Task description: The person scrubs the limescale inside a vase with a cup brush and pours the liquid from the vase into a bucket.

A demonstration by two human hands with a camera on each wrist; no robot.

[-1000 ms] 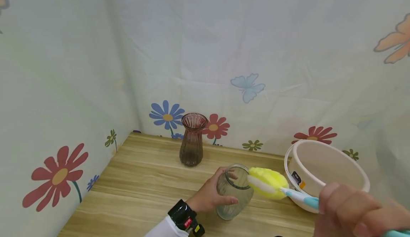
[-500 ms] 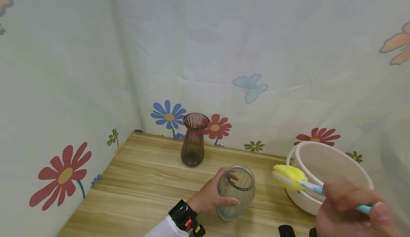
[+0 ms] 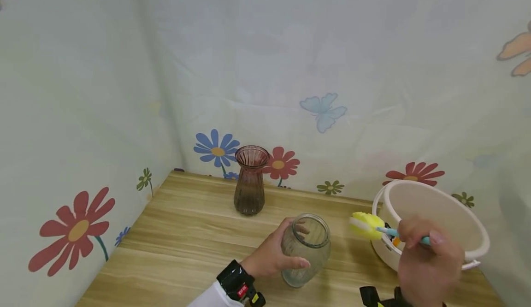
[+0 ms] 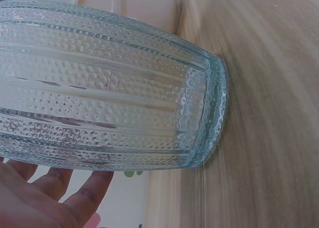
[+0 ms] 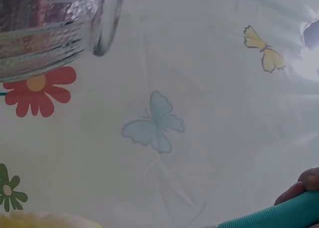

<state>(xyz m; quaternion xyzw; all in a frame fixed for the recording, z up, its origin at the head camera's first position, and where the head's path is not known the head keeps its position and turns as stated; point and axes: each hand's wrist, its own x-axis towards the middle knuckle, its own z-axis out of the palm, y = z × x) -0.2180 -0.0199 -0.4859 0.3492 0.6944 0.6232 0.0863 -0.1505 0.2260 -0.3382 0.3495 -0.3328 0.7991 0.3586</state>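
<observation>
My left hand (image 3: 274, 256) wraps round the side of a clear glass vase (image 3: 309, 263), which stands on the wooden table. Up close in the left wrist view, the vase (image 4: 99, 88) shows bumpy, ribbed glass, with fingers along its lower edge. On the right, my right hand (image 3: 431, 261) grips the teal handle of a cleaning brush (image 3: 367, 225) with a yellow sponge head. That sponge head is apart from the vase, in front of the bucket's left side. The right wrist view catches the teal brush handle (image 5: 274, 213) and part of the vase (image 5: 45, 34).
A cream bucket (image 3: 435, 205) with a white handle stands at the table's right. Behind the clear vase, near the back edge, is a purple-tinted fluted vase (image 3: 250, 182). A flower-and-butterfly curtain (image 3: 265, 67) encloses the table (image 3: 186, 233).
The brush has moved right, away from the clear vase's mouth, toward the bucket. My right hand has drawn back from the camera and its grip has shifted. The left hand stays on the vase.
</observation>
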